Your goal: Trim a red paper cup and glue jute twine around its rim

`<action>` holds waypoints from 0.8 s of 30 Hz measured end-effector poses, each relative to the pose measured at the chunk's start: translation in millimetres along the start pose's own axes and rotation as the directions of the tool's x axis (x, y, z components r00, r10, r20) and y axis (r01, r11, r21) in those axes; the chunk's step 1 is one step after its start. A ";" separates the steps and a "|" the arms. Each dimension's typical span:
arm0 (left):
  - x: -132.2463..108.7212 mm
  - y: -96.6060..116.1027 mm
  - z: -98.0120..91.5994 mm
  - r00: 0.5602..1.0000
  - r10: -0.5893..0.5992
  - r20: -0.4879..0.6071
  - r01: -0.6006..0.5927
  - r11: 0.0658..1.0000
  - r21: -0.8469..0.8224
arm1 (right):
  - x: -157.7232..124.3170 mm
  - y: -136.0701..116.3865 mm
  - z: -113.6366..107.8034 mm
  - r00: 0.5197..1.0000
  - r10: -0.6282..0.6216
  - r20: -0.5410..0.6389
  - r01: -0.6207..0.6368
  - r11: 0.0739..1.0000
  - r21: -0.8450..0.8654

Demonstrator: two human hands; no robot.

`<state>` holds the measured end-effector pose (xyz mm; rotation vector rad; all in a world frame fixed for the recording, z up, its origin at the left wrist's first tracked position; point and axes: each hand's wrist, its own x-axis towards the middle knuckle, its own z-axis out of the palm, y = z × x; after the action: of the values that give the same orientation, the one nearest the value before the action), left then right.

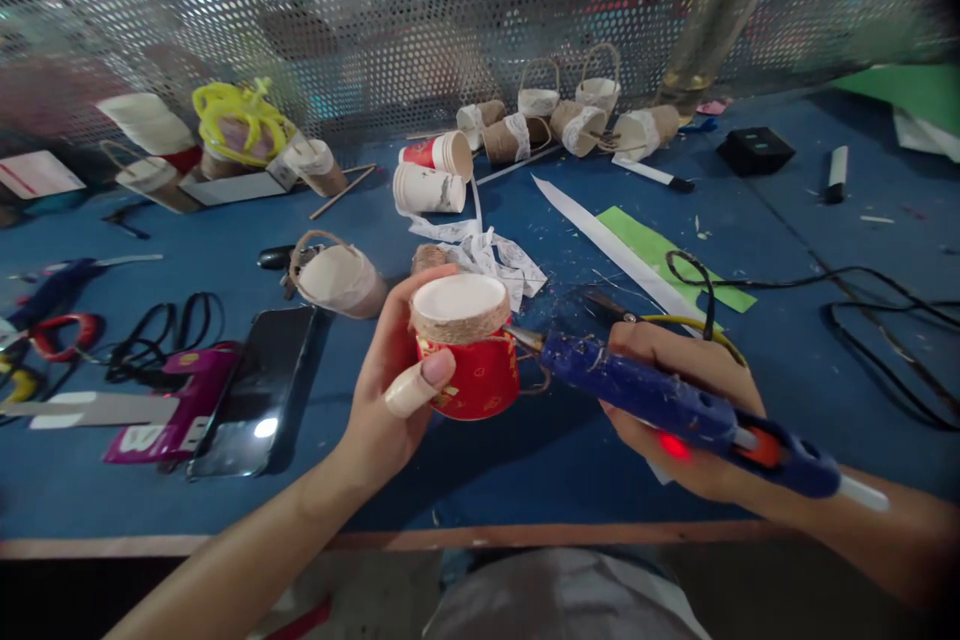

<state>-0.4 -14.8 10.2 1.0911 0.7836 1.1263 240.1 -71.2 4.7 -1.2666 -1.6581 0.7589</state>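
My left hand [397,385] is wrapped round a red paper cup [484,380], its thumb across the front. Brown twine [461,325] circles the cup just under its white rim. In my right hand [686,400] is a blue glue gun [645,390] with a white stick out of its rear and a red light glowing below. The gun's metal nozzle points left and meets, or nearly meets, the cup's right side at the lower edge of the twine. A strand of twine hangs at the cup's right side.
Behind the cup lie white lace [491,255] and stacked paper cups [431,188]. A twine-handled cup [341,278] and phone [255,390] are at left. Several twine-wrapped cups line the mesh screen [360,30]. A black cable [810,277] crosses the right side; green paper [637,240] lies ahead.
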 end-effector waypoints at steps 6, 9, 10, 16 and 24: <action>-1.4 -2.9 -4.7 0.997 0.068 -0.020 -0.066 0.990 0.122 | 0.8 -2.6 0.6 0.994 -0.093 0.052 0.097 0.993 -0.075; -1.9 -2.0 -3.7 0.996 0.078 -0.036 -0.074 0.991 0.112 | 1.4 -1.0 0.0 0.994 -0.102 0.046 0.106 0.989 -0.105; -1.8 -1.8 -3.2 0.996 0.084 -0.039 -0.079 0.991 0.103 | 1.7 -0.5 -0.2 0.995 -0.093 0.042 0.097 0.989 -0.110; -0.9 -7.4 -7.8 0.994 0.112 -0.004 -0.110 0.979 0.171 | 0.7 0.8 2.0 0.994 -0.101 0.050 0.106 0.987 -0.124; 0.3 -7.2 -11.2 0.996 0.090 0.017 -0.091 0.987 0.135 | -0.1 3.4 -1.6 0.985 -0.141 0.102 0.159 0.965 -0.209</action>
<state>-8.3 -11.8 -0.1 1.2564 0.8179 1.1551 242.9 -70.4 2.4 -1.2527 -1.9255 0.5595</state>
